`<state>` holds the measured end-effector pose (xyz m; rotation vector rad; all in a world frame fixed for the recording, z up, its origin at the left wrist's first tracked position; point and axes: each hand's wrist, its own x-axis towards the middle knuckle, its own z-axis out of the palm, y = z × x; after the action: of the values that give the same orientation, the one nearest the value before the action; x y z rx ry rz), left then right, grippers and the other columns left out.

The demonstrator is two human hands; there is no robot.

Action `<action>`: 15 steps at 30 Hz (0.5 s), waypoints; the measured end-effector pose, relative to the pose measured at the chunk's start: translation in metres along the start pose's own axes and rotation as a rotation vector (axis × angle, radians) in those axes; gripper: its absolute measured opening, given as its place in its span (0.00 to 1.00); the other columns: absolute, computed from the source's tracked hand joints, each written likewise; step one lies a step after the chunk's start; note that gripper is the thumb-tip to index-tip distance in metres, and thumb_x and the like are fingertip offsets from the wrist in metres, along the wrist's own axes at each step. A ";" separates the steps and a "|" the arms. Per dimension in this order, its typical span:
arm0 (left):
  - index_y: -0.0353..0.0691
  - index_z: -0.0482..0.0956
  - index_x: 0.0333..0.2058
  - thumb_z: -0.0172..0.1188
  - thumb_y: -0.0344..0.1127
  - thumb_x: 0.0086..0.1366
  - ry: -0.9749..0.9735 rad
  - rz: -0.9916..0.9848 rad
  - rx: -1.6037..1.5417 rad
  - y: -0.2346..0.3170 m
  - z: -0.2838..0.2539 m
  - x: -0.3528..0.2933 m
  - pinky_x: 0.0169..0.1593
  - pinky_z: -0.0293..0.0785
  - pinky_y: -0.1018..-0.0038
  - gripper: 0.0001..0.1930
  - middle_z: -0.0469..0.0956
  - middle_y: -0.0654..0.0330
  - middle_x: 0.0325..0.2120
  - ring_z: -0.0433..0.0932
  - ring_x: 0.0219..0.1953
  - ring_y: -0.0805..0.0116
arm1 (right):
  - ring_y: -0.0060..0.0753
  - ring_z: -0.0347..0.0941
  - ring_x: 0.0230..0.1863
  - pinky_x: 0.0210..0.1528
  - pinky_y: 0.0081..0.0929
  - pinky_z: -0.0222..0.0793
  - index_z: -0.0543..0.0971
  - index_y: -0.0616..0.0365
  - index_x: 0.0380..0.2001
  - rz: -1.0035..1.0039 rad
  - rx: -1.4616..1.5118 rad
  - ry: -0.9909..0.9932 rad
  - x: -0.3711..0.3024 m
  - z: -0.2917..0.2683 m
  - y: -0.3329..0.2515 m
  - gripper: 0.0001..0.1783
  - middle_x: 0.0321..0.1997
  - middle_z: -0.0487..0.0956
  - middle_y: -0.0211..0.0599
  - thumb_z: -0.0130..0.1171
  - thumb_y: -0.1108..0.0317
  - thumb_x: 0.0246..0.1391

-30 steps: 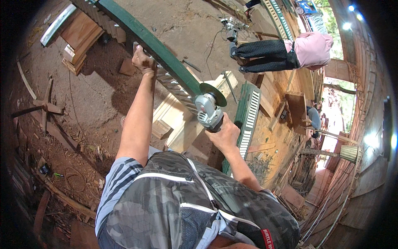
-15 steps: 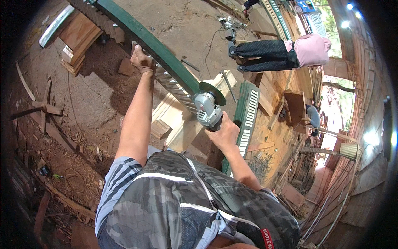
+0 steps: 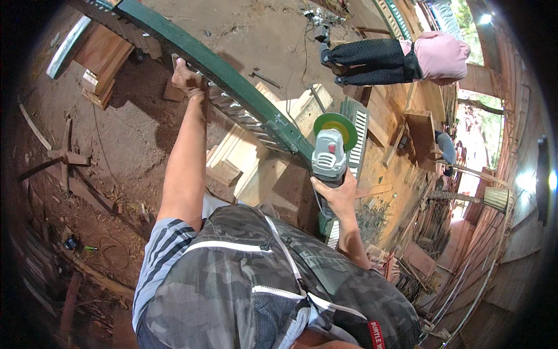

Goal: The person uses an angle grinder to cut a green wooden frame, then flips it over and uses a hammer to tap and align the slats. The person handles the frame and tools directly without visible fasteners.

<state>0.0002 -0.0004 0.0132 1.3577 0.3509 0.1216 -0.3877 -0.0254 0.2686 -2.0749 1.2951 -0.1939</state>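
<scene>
A long green louvred shutter slants from the far left toward the middle, its slats along the near side. My left hand is closed on its near side; the fingers are partly hidden. In my right hand is a grey angle grinder, gripped round its body. The grinder's round yellow-green disc faces up and away, just right of the shutter's near end. Whether the disc touches the wood or spins I cannot tell.
Light timber blocks sit beneath the shutter, and a second green louvred shutter lies to the right. A hammer-like tool rests on the dirt floor. A person in a pink top bends over at the far right. Stacked boards stand left.
My right hand and the grinder have moved right, off the shutter's top to beyond its near end. The disc has turned to show its yellow-green face. My left hand keeps its hold.
</scene>
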 end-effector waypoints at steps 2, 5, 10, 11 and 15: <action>0.24 0.82 0.29 0.52 0.50 0.69 -0.021 -0.018 -0.035 -0.001 -0.001 0.000 0.31 0.66 0.64 0.27 0.77 0.57 0.17 0.70 0.23 0.67 | 0.27 0.83 0.45 0.53 0.27 0.75 0.80 0.63 0.51 0.036 0.037 -0.038 -0.002 -0.004 0.002 0.31 0.44 0.87 0.38 0.78 0.68 0.41; 0.25 0.82 0.29 0.52 0.51 0.69 -0.030 0.007 0.030 -0.005 -0.001 0.001 0.31 0.66 0.64 0.28 0.78 0.57 0.18 0.71 0.23 0.66 | 0.26 0.82 0.45 0.53 0.26 0.75 0.79 0.63 0.51 0.036 0.072 -0.053 -0.006 0.000 0.012 0.30 0.44 0.87 0.37 0.76 0.70 0.41; 0.25 0.82 0.29 0.51 0.53 0.68 -0.025 0.014 0.080 -0.003 -0.001 0.003 0.32 0.66 0.63 0.29 0.76 0.58 0.18 0.69 0.23 0.67 | 0.27 0.81 0.45 0.52 0.27 0.75 0.78 0.62 0.51 -0.033 -0.055 -0.049 -0.002 0.010 0.010 0.32 0.43 0.85 0.37 0.77 0.71 0.40; 0.25 0.82 0.29 0.51 0.53 0.68 -0.027 0.025 0.098 -0.003 -0.002 0.004 0.32 0.66 0.63 0.29 0.76 0.58 0.18 0.70 0.24 0.67 | 0.34 0.83 0.44 0.50 0.31 0.76 0.78 0.62 0.50 -0.060 -0.101 -0.040 0.000 0.011 0.011 0.32 0.42 0.85 0.41 0.76 0.68 0.39; 0.26 0.83 0.30 0.52 0.52 0.67 -0.046 0.050 0.042 0.003 -0.002 -0.002 0.32 0.66 0.64 0.28 0.78 0.57 0.19 0.72 0.24 0.67 | 0.50 0.86 0.42 0.45 0.41 0.79 0.78 0.62 0.48 -0.123 -0.226 -0.013 0.003 0.015 0.007 0.36 0.39 0.86 0.49 0.80 0.57 0.37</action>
<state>-0.0017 0.0013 0.0164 1.4091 0.2821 0.1249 -0.3850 -0.0228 0.2522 -2.3457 1.2296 -0.0917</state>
